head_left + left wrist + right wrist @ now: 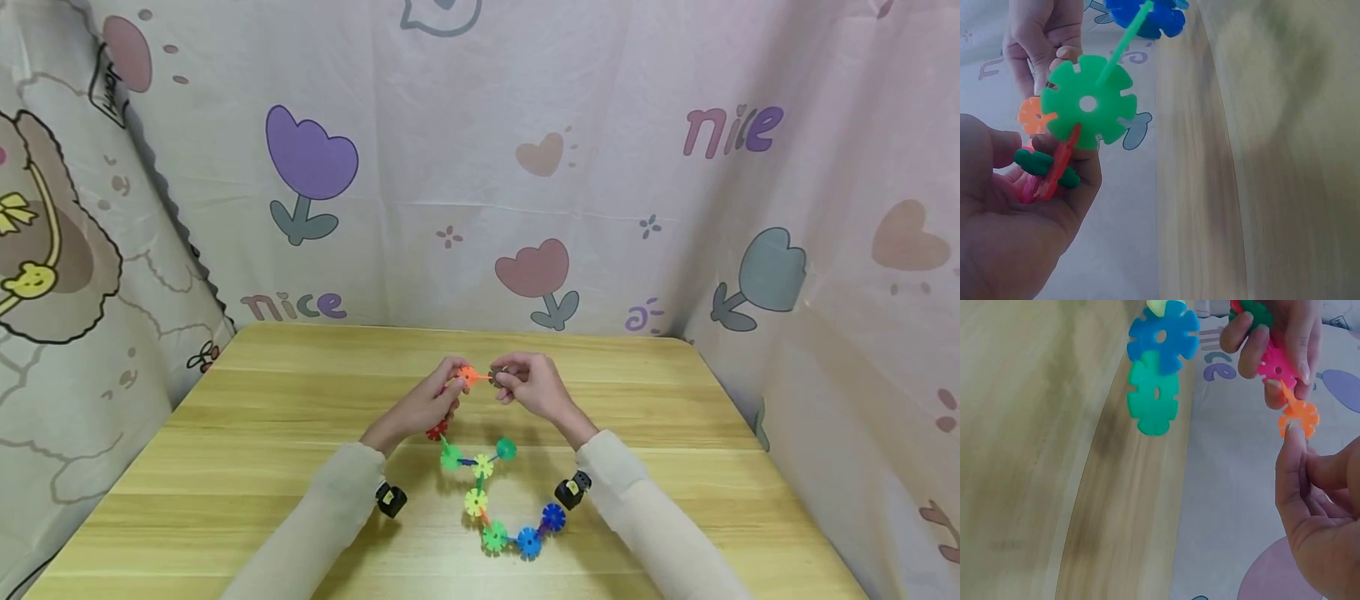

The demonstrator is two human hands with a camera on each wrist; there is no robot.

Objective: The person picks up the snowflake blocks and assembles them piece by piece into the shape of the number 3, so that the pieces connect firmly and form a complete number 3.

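Note:
My left hand (431, 402) holds one end of a chain of interlocking notched plastic discs, near an orange disc (467, 377). In the right wrist view, a pink disc (1277, 367) sits between its fingers, beside the orange one. My right hand (534, 385) pinches a dark grey-brown disc (497, 377) edge-on, beside the orange pieces; the wrist views leave it mostly hidden behind fingers. From the left hand, the chain runs down through a red disc (437, 430) and a green disc (451, 457) to yellow, green and blue discs. A green disc (1088, 103) appears large in the left wrist view.
A light wood-grain table (300, 417) lies beneath both hands. Below them hangs the curved chain, with a dark blue disc (553, 517) at its lower right end. A printed curtain (420, 167) stands behind the table and along its sides.

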